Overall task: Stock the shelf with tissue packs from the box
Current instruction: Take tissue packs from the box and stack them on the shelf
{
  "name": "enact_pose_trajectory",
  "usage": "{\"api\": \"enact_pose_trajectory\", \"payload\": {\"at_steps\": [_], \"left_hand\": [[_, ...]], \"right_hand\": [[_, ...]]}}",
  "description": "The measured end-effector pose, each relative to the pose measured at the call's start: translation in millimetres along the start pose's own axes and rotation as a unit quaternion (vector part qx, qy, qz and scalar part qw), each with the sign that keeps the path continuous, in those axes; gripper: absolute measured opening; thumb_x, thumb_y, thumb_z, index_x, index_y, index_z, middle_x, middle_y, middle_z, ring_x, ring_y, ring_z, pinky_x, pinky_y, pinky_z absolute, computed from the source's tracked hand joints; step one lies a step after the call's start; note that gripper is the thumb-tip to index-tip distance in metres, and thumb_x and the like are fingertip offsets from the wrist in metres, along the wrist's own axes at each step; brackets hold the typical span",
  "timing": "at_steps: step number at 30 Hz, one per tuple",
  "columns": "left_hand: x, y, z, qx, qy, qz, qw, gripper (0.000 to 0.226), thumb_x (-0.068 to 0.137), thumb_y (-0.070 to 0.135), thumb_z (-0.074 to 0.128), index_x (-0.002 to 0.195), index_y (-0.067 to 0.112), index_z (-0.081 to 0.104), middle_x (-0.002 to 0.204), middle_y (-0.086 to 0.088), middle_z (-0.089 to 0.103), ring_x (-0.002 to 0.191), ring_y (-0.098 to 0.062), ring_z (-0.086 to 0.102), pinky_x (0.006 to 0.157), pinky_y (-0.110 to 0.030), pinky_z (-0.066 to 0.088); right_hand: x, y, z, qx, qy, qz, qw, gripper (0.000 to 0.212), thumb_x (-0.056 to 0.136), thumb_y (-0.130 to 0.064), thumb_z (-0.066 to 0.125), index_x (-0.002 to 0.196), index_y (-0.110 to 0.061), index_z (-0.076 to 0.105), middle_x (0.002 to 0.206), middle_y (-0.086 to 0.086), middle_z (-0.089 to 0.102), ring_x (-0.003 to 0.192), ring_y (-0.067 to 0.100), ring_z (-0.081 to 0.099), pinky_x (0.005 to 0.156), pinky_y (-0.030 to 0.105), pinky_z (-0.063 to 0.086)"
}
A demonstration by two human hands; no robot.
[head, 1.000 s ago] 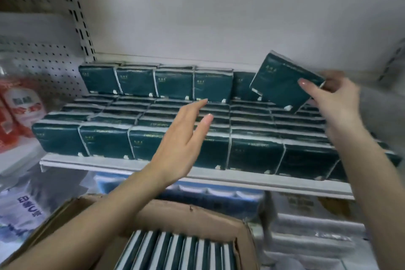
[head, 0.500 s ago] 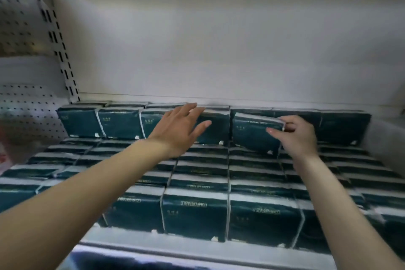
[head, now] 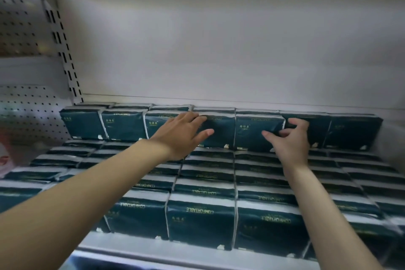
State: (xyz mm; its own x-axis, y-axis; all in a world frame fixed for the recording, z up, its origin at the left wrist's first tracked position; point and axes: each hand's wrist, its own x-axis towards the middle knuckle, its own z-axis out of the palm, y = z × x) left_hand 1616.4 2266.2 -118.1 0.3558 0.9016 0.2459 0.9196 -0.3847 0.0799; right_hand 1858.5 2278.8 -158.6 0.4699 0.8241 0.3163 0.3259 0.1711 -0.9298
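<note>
I am reaching into a white metal shelf (head: 142,247) with a plain pale back wall (head: 219,50). At the wall's left end stands a slotted upright (head: 63,54), and beyond that a pegboard (head: 26,107). Further left of the wall, at the frame's edge, is a blurred red and white wrapper (head: 4,158) that I cannot make out.

Dark green packs (head: 201,219) with white ends cover the shelf in tight rows, from its front lip back to the wall. A second layer, the top row (head: 125,125), stands upright against the wall.

My left hand (head: 182,136) is flat and open. Its fingers are straight and lie on the fronts of the packs near the middle of the wall, holding nothing. My right hand (head: 289,140) has hold of one pack (head: 252,131) in that same row, just right of the wall's middle. The thumb is on its front face and the fingers curl round its right edge. That pack stands upright, touching its neighbours.

Gold letters on the packs read "COMFORTABLE", upside down from where I stand. Each front also bears a small gold mark, too small to read.
</note>
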Motion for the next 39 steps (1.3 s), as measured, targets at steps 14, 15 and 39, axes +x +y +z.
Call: {"api": "enact_pose_trajectory", "payload": {"at_steps": [14, 15, 39], "left_hand": [[-33.1, 15.6, -8.6, -0.012, -0.011, -0.001, 1.000, 0.063, 0.099, 0.054, 0.023, 0.153, 0.023, 0.018, 0.160, 0.003, 0.013, 0.147, -0.015, 0.010, 0.117, -0.031, 0.007], [-41.7, 16.8, -12.1, -0.016, -0.013, 0.002, 1.000, 0.063, 0.099, 0.055, 0.022, 0.153, 0.024, 0.018, 0.161, 0.003, 0.012, 0.148, -0.015, 0.009, 0.118, -0.031, 0.007], [-488.9, 42.3, 128.3, -0.284, -0.163, -0.239, 0.914, 0.070, 0.091, 0.069, 0.018, 0.148, 0.031, 0.030, 0.156, 0.015, 0.022, 0.141, -0.003, 0.024, 0.113, -0.023, 0.026]], "right_hand": [[-13.1, -39.1, -20.6, 0.046, -0.028, 0.064, 0.996, 0.073, 0.081, -0.023, 0.076, 0.138, -0.014, 0.032, 0.119, 0.009, 0.052, 0.090, 0.019, 0.055, 0.061, 0.025, 0.040], [-16.9, -48.1, -23.0, 0.046, -0.035, 0.065, 0.996, 0.072, 0.081, -0.024, 0.076, 0.138, -0.015, 0.032, 0.119, 0.008, 0.053, 0.094, 0.020, 0.054, 0.060, 0.024, 0.039], [-399.6, 55.3, -6.5, -0.229, -0.599, 0.007, 0.767, 0.052, 0.083, -0.033, 0.073, 0.125, -0.015, 0.047, 0.111, 0.002, 0.051, 0.087, 0.016, 0.058, 0.076, 0.028, 0.046]]}}
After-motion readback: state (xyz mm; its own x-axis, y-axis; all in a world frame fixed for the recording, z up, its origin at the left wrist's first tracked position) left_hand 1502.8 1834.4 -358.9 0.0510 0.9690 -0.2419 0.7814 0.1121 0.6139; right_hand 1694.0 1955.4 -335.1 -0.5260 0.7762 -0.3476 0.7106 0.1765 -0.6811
